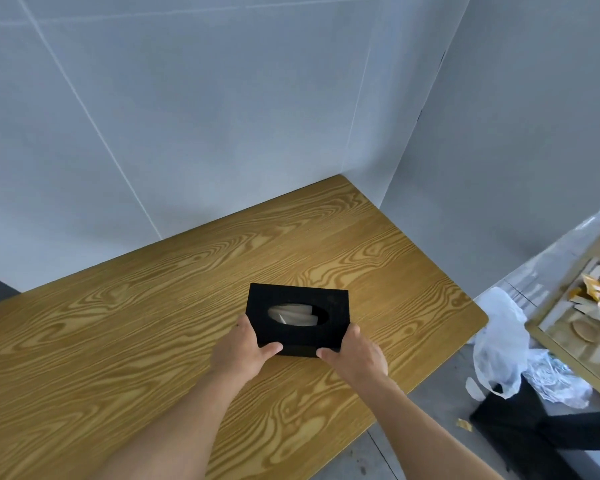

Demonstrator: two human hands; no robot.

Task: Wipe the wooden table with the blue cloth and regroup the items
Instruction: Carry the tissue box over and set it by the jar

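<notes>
Both hands gripped black tissue box (298,318): left hand (245,351) at its 8 o'clock corner, right hand (355,355) at 4 o'clock corner, thumbs on top. Box sat right of centre on wooden table (118,341), possibly just lifted; contact unclear. Blue cloth not in view. Step judged: regrouping. Next move: set box squarely, release.

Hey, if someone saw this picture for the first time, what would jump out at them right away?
First, the black tissue box near the middle of the wooden table, gripped at its near corners by the left hand and the right hand. Next, the white plastic bag and crumpled clutter on the floor past the table's right edge.
</notes>
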